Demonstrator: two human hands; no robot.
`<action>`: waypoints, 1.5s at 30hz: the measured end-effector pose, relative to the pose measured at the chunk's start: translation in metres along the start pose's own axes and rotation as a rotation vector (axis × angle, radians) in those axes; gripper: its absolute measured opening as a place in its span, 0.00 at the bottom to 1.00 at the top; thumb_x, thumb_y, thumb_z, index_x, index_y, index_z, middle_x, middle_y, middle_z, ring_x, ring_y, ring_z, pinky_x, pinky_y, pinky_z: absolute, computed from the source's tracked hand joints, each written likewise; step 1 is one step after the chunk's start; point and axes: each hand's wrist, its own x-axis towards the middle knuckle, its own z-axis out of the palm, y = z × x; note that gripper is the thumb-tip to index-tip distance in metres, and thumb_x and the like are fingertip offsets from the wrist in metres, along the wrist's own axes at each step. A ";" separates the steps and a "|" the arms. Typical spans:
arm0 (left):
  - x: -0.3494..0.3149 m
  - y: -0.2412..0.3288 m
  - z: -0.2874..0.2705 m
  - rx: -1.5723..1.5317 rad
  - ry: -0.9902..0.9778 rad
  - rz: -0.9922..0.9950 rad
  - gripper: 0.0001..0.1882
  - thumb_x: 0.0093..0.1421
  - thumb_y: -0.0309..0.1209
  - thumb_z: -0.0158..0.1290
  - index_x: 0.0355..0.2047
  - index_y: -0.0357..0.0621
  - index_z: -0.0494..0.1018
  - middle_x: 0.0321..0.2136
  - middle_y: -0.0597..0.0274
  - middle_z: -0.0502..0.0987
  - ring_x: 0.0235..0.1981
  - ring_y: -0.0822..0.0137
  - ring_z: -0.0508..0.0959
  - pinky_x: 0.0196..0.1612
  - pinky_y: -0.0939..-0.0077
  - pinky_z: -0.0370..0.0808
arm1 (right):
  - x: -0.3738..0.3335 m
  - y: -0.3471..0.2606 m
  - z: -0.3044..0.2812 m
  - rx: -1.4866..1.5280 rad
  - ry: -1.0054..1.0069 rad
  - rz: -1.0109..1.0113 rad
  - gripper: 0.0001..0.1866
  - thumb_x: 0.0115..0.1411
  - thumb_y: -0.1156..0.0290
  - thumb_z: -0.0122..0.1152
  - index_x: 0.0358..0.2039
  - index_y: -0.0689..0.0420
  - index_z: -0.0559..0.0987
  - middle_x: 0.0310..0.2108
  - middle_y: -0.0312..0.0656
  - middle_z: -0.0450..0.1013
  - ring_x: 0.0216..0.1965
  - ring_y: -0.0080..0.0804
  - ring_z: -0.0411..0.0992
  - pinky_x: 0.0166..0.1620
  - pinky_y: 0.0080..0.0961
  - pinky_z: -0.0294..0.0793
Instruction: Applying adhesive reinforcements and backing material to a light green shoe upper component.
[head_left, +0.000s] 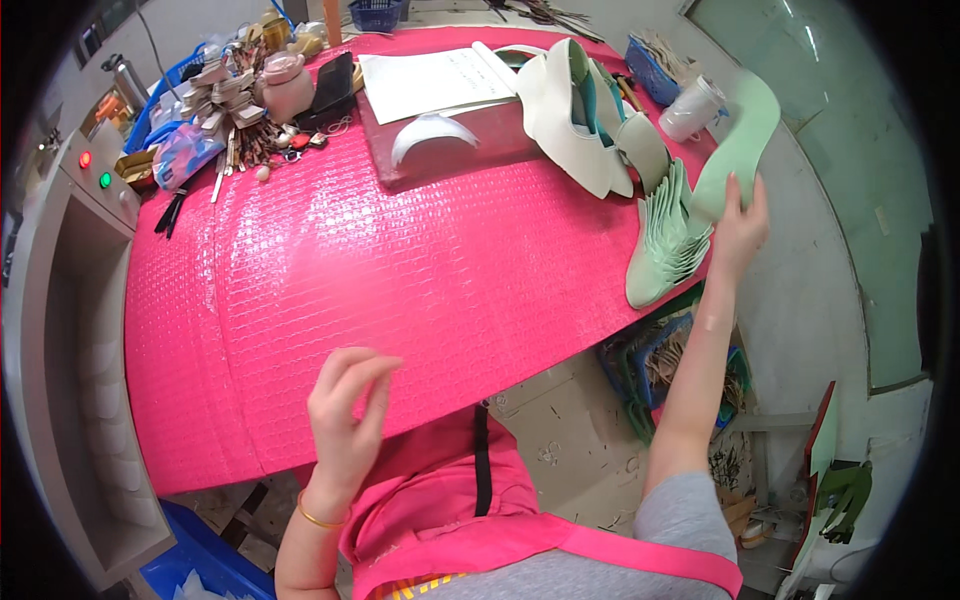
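My right hand (740, 228) reaches to the far right and grips the lower end of a curved light green piece (745, 150), its upper part smeared by motion. Just left of that hand, a fanned stack of similar light green pieces (665, 245) lies at the table's right edge. My left hand (345, 410) hovers over the near edge of the pink table (400, 270), its fingers loosely bent and nothing seen in them. Behind the stack stand cream sun visors (565, 130), nested together, with teal inside.
A white curved piece (435, 138) and paper sheets (435, 85) lie on a dark red board at the back. Tools and a pink jar (287, 88) crowd the back left. A white cup (692, 108) stands at the back right. Below the right edge sits a crate (640, 365).
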 end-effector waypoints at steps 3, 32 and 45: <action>-0.003 0.003 0.007 -0.040 -0.060 -0.048 0.08 0.46 0.16 0.50 0.28 0.37 0.72 0.26 0.55 0.71 0.29 0.60 0.72 0.32 0.72 0.68 | 0.039 0.146 0.021 -0.317 -0.222 -0.049 0.17 0.54 0.66 0.51 0.42 0.62 0.70 0.33 0.56 0.71 0.36 0.51 0.69 0.40 0.37 0.66; 0.076 -0.006 0.071 0.313 -0.540 0.230 0.28 0.45 0.25 0.54 0.49 0.42 0.62 0.49 0.45 0.60 0.50 0.48 0.63 0.51 0.63 0.64 | 0.119 0.031 0.155 0.995 -0.715 0.339 0.06 0.54 0.68 0.56 0.27 0.55 0.72 0.26 0.30 0.68 0.30 0.18 0.65 0.36 0.16 0.64; 0.178 -0.015 0.215 0.430 -0.257 0.471 0.35 0.51 0.29 0.49 0.58 0.59 0.50 0.58 0.60 0.53 0.58 0.55 0.55 0.55 0.45 0.51 | -0.016 -0.040 0.009 0.918 -0.949 0.667 0.07 0.57 0.72 0.50 0.35 0.60 0.67 0.30 0.38 0.71 0.31 0.19 0.70 0.35 0.16 0.68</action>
